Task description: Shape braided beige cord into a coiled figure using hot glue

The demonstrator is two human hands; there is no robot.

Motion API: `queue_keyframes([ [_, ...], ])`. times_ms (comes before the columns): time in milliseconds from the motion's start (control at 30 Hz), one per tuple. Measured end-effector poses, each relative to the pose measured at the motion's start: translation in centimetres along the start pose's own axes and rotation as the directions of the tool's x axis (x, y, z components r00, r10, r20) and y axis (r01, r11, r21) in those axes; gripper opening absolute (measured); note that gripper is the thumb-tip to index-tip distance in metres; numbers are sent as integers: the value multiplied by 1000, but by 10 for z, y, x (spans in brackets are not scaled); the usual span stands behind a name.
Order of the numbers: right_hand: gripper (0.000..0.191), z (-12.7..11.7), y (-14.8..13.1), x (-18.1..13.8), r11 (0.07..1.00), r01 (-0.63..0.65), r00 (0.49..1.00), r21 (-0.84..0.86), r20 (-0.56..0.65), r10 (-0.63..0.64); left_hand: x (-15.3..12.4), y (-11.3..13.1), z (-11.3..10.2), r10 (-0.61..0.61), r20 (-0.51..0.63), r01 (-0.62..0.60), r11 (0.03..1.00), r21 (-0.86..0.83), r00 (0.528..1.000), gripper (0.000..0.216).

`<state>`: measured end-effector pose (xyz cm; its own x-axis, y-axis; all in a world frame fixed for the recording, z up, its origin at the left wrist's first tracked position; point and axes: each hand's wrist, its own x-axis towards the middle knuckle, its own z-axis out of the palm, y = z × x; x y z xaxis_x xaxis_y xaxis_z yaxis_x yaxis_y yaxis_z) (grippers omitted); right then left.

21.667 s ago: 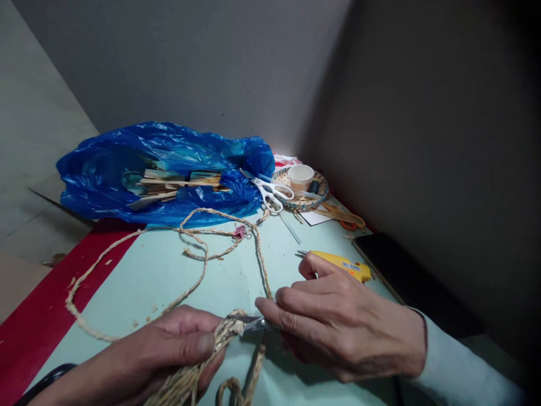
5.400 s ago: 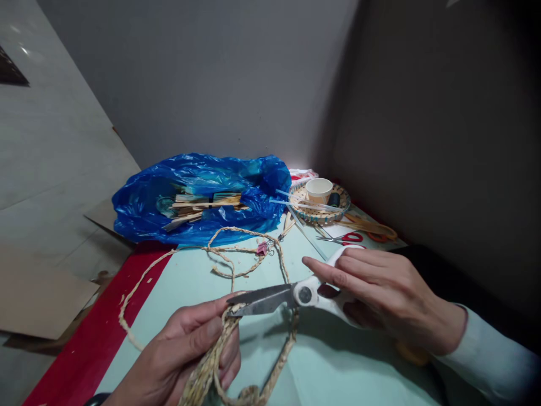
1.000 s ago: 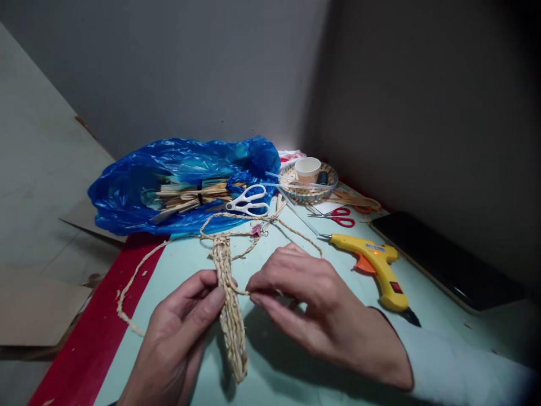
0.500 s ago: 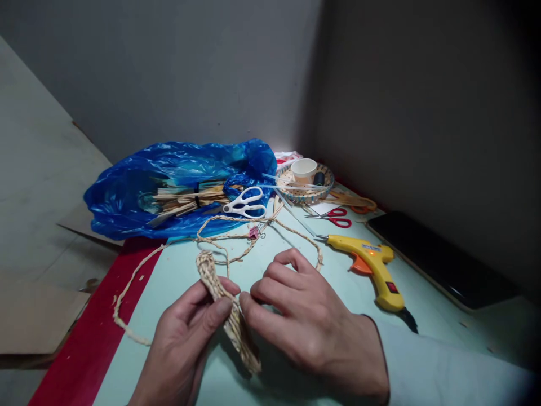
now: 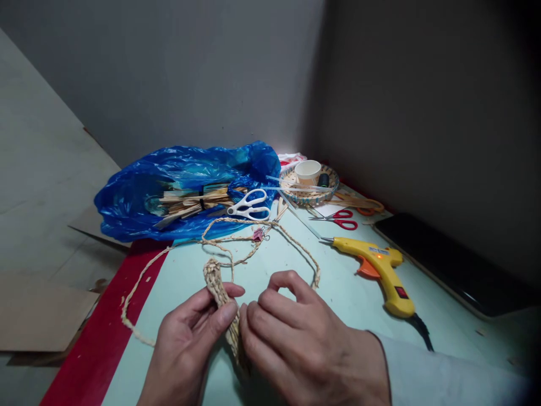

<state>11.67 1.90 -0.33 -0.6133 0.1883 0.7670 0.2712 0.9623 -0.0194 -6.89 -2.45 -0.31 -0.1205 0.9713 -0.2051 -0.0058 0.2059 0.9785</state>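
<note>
Between thumb and fingers, my left hand (image 5: 190,332) grips a woven straw piece (image 5: 218,287), made of braided rows and curved at its upper end. My right hand (image 5: 300,332) is closed against the piece's right side, its fingertips bent at the lower part. What those fingertips pinch is hidden behind the hand. A long thin straw braid (image 5: 137,285) loops across the table beyond both hands. A small pink clip (image 5: 257,234) sits on the braid.
Right of my hands lies a yellow hot glue gun (image 5: 380,262), beside a black phone (image 5: 448,265). Farther back are red scissors (image 5: 344,219), white scissors (image 5: 249,211), a shallow basket (image 5: 291,197) with a white cup (image 5: 307,171), and a blue plastic bag (image 5: 127,197) around straw bundles.
My right hand has moved down along the woven piece and now covers more of its lower end. My left hand keeps its hold. The whole view has shifted slightly.
</note>
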Motion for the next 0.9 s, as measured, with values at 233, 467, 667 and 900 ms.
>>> queue_keyframes([
  [233,27,-11,8,4,949,-244,970,199,61,236,-3,8,12,22,40,-21,999,-27,999,25],
  [467,15,-23,21,14,446,-668,718,595,359,597,-5,8,20,117,79,-121,991,57,990,23],
  [667,6,-21,19,14,422,-613,742,668,304,597,-3,7,19,268,124,-290,931,221,955,15],
  [900,9,-27,22,16,473,-584,792,659,335,511,-1,6,13,242,215,-294,920,258,946,17],
])
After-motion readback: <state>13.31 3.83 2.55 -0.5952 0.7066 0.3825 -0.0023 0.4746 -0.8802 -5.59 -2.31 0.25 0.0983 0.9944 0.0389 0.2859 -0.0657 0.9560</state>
